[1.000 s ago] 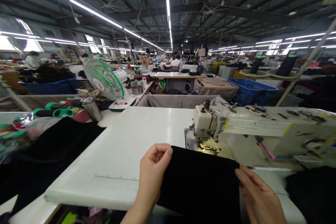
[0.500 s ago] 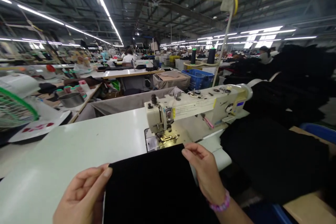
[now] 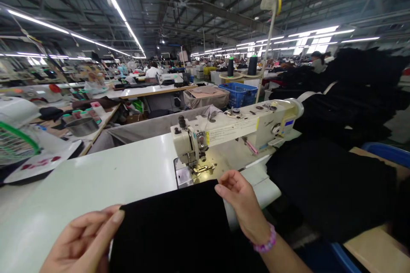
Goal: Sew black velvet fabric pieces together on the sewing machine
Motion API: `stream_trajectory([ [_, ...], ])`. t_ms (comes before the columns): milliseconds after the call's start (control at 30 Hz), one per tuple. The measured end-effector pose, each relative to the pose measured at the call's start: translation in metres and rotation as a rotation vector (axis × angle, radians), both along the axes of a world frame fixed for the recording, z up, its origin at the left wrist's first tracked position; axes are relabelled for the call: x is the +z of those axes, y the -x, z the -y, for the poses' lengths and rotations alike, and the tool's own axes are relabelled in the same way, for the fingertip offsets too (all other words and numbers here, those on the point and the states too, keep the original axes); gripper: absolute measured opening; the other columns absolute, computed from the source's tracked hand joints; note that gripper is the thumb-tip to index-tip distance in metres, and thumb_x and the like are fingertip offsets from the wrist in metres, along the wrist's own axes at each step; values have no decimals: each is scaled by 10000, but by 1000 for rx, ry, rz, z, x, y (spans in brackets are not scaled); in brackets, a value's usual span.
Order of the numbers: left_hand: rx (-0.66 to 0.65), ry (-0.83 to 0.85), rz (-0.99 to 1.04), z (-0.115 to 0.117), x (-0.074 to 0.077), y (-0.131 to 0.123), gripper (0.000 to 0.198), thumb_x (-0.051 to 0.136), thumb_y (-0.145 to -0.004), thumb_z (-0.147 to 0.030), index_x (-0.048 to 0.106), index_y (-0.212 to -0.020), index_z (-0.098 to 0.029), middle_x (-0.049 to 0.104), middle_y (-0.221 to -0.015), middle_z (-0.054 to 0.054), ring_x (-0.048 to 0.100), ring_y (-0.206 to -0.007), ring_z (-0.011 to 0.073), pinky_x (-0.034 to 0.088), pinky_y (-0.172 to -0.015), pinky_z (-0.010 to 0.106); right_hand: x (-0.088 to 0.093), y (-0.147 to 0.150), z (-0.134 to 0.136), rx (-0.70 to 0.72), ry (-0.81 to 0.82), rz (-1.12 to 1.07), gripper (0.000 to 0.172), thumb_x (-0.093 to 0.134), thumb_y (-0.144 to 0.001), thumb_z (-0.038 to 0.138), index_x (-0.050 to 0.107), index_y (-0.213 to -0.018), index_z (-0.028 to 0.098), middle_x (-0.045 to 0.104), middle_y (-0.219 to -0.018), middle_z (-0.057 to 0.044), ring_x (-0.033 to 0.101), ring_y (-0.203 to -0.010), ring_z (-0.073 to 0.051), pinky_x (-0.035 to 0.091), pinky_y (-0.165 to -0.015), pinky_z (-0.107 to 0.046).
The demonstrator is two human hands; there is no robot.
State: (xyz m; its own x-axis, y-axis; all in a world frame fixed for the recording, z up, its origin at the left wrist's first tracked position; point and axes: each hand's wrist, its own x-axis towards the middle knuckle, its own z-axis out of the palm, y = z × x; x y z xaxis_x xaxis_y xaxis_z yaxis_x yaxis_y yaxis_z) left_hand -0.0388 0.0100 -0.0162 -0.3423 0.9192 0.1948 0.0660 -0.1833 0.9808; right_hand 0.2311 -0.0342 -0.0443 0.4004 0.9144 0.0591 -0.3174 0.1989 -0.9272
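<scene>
The white tabletop [image 3: 96,179] stretched across in front of you, and a big heap of dark fabric [image 3: 329,187] lay piled over its right end, well apart from your hands. The black cloth [image 3: 173,230] lay flat on the near edge of the tabletop, between your hands, its far edge just short of the needle area of the sewing machine [image 3: 237,126]. The cream machine stood behind the cloth, head to the left and body running off to the right. Your left hand [image 3: 80,243] was closed on the cloth's far left corner, with the fingers lying along the top edge. Your right hand [image 3: 245,204] pinched the far right corner between thumb and fingertips, just beside the machine's metal plate. A blue crate [image 3: 241,94] sat on the floor beyond the machine. A pink beaded bracelet [image 3: 264,243] circled your right wrist.
</scene>
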Motion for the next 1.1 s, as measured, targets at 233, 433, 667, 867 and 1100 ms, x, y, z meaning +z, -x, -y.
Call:
stream_trajectory([
  [233,-333,-89,-858,-57,84,-16,173,687,-725,-409,621,-778,-257,699,-758,-11,637,-689,216,478,-644,320,-13,31,41,395,-16,502,301,597,-721,60,528,-954,237,598,-824,35,594,-746,-132,494,-738,-245],
  [433,-680,-28,-935,-105,-4,-91,178,561,-664,-60,527,-602,-223,562,-570,-41,512,-554,150,368,-576,266,-81,34,54,136,-488,994,249,490,-835,29,563,-953,236,644,-798,-8,649,-709,-154,533,-660,-221],
  [667,-642,-17,-804,-107,-64,-100,142,550,-732,-102,504,-671,-222,564,-651,-28,548,-644,160,426,-639,269,-83,3,53,121,-573,1294,281,431,-903,13,582,-1064,187,721,-834,-59,693,-711,-175,569,-683,-247],
  [867,-639,7,-796,-130,-66,-104,114,555,-723,-108,528,-691,-214,596,-672,-21,568,-655,160,427,-647,274,-76,7,44,14,-512,1348,240,453,-885,30,623,-936,191,685,-823,-68,652,-752,-206,561,-671,-329],
  [1100,-637,18,-835,-143,-70,-107,110,604,-724,-143,522,-702,-213,599,-644,-26,584,-612,161,429,-597,270,-76,9,35,15,-543,1295,314,455,-821,-7,626,-1004,183,731,-911,-80,695,-861,-215,596,-773,-346],
])
